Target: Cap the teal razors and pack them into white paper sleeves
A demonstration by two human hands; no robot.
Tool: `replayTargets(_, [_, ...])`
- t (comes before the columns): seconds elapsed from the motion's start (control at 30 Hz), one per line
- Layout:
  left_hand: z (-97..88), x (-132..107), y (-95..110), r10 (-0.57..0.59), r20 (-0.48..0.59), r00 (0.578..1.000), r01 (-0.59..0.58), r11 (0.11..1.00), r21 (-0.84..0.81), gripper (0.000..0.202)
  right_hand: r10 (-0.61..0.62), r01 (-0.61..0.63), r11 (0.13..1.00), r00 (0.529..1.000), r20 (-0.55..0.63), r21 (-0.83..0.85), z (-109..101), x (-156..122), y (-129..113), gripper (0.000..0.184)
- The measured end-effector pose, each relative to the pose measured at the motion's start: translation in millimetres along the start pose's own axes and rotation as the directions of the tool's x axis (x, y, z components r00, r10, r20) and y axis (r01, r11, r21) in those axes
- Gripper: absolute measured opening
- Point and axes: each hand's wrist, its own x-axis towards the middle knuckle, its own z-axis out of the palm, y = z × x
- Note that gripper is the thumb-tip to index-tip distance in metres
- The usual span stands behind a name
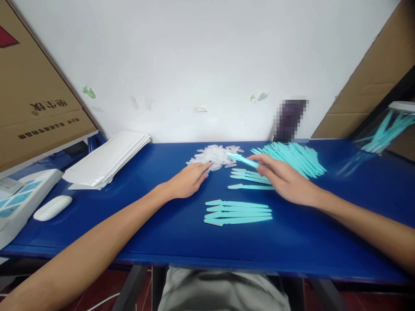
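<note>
My right hand grips a turquoise eyebrow razor by its handle, the head end pointing left with a whitish part on it. Fingers stretched and slightly apart, my left hand reaches to the near edge of a heap of small translucent white blade caps. Beneath my right hand lie a few more razors, partly hidden by it. Nearer the front edge, several razors lie side by side, heads to the left. Behind my right hand spreads a large pile of turquoise razors.
The blue table meets a white wall. At left are a stack of white bags, a white computer mouse, a white device and a cardboard box. At right stands a clear container holding turquoise sticks.
</note>
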Motion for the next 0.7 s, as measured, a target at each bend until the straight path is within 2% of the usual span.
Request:
replayTargets(0.17, [-4.9, -2, 1, 0.07, 0.006, 0.998, -0.07, 0.993, 0.093, 0.047, 0.035, -0.036, 0.999, 0.999, -0.036, -0.029, 3, -1, 4, 0.045])
replayTargets(0.23, [-6.5, -4, 3, 0.111, -0.005, 0.994, -0.11, 0.989, 0.103, 0.045, 0.051, -0.051, 0.999, 0.998, -0.037, -0.008, 4, -1, 4, 0.056])
replayTargets(0.3, [-6.8, -5, 5, 0.14, -0.031, 0.99, -0.138, 0.988, 0.067, 0.042, 0.067, -0.066, 0.997, 0.997, -0.043, 0.033, 4, -2, 2, 0.066])
replayTargets(0.33, [-6.3, -5, 7, 0.145, -0.058, 0.988, -0.144, 0.989, 0.018, 0.04, 0.064, -0.062, 0.997, 0.997, -0.053, 0.053, 4, -2, 0, 0.064])
replayTargets(0.4, [-4.3, -3, 12, 0.108, -0.141, 0.984, -0.128, 0.982, -0.138, 0.029, 0.056, -0.052, 0.997, 0.995, -0.079, 0.057, 2, -2, -4, 0.05])
replayTargets(0.47, [-1.5, -1, 16, 0.011, -0.221, 0.975, -0.082, 0.945, -0.315, 0.015, 0.068, -0.066, 0.998, 0.994, -0.088, 0.024, 0, -1, -5, 0.041])
replayTargets(0.53, [0.9, 2, 18, -0.073, -0.241, 0.968, -0.04, 0.9, -0.434, 0.016, 0.083, -0.085, 0.996, 0.994, -0.072, -0.015, 0, 1, -3, 0.039])
replayTargets(0.6, [2.1, 3, 18, -0.089, -0.217, 0.972, -0.023, 0.886, -0.464, 0.015, 0.071, -0.074, 0.996, 0.996, -0.055, -0.043, 0, 2, 1, 0.039])
replayTargets(0.7, [1.5, 4, 15, -0.075, -0.199, 0.977, -0.006, 0.925, -0.379, 0.013, 0.023, -0.025, 0.998, 0.999, -0.032, -0.065, 2, 4, 6, 0.041])
